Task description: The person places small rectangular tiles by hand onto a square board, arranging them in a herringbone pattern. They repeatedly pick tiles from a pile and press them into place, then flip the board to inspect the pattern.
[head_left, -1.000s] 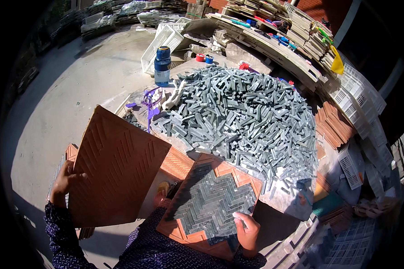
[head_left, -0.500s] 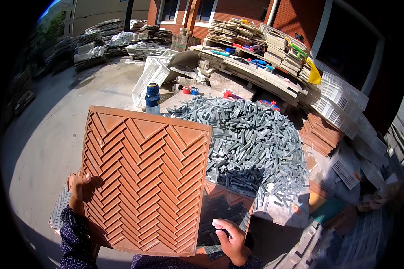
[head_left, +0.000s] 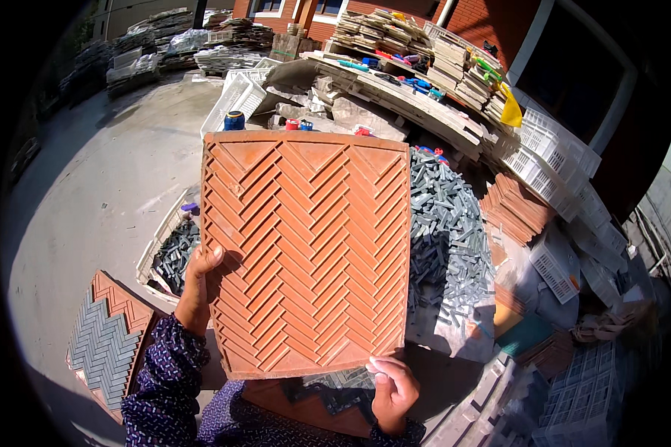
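Observation:
A terracotta-coloured mould tray with empty herringbone grooves is held up in front of me, its grooved face toward me. My left hand is closed on its left edge, thumb on the front and fingers hidden behind. At the lower right corner my right hand pinches the rim. Below it lies a second tray, partly covered, with dark strips in its grooves. To the left another herringbone tray is mostly filled with grey stone strips. Behind the held tray spreads a heap of grey stone strips.
A white crate of grey strips stands left of the held tray. A blue-capped bottle shows behind its top edge. Stacked terracotta trays and white crates stand to the right. A cluttered board lies farther back.
The held tray has moved right and up, now covering much of the heap and the bottle. My right hand has come to its lower right corner. The crate at left has come into view.

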A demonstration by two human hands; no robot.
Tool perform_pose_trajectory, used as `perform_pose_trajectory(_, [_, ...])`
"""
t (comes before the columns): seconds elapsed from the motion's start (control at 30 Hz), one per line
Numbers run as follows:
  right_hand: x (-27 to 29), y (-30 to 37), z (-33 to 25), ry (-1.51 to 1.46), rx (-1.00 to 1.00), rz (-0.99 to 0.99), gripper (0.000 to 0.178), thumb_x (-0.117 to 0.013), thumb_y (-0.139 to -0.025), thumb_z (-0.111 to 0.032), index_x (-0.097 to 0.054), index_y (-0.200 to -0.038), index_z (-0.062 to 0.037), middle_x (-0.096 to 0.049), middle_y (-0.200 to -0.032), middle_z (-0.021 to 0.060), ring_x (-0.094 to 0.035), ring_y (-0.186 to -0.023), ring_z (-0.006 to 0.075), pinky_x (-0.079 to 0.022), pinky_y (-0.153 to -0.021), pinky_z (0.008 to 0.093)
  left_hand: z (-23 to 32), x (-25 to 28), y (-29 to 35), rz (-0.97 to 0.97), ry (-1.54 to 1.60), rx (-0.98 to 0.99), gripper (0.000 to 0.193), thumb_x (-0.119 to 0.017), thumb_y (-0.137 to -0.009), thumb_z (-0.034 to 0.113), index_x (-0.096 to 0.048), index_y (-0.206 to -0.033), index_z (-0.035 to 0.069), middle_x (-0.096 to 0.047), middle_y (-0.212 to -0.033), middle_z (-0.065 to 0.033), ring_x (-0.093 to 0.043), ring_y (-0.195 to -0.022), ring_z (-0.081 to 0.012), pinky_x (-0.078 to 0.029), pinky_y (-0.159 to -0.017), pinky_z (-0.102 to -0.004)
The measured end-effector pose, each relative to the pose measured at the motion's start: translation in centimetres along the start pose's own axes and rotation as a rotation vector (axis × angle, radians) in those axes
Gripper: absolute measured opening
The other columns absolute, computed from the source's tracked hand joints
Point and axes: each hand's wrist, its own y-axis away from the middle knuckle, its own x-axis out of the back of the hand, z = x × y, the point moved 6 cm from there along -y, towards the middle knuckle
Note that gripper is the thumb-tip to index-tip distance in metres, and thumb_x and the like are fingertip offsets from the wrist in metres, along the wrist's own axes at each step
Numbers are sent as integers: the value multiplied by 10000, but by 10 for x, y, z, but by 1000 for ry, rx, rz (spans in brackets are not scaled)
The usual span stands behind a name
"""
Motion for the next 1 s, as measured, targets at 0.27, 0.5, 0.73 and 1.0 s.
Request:
perform_pose_trajectory(0.27, [24,26,54,-590,-621,-69,414,-449,-981,-312,-562,-1114,63,-667,-924,178,-651,-812,231,-520,-745,337,-28,-13,-17,12,114,22,621,-698,-761,367,-483,-1239,35,-610,-1039,-72,-606,-899,-177,-496,-829,-307])
perform_pose_trajectory(0.5, [43,-41,53,-1357,-744,-245,814,-354,-934,-598,-247,-1439,30,-346,-1416,303,-414,-1285,385,-446,-940,474,44,-109,11,-615,-644,-712,212,-711,-789,140,-677,-922,-21,-654,-765,-105,-604,-637,-223,-476,-626,-297])
perform_pose_trajectory(0.73, [113,-61,73,-1174,-494,-128,715,-433,-890,-451,-293,-1413,16,-386,-1388,248,-430,-1263,356,-420,-974,468,66,-203,68,-1224,-995,-1428,377,-581,-737,140,-623,-1091,16,-625,-835,-35,-592,-779,-149,-523,-603,-280])
perform_pose_trajectory(1.0, [78,-12,113,-949,-555,46,638,-523,-839,-282,-345,-1383,-1,-432,-1357,186,-449,-1238,324,-390,-1013,463,54,-140,23,-689,-1310,-1340,585,-658,-759,158,-493,-1318,98,-496,-1341,-109,-547,-1100,-277,-451,-922,-382])
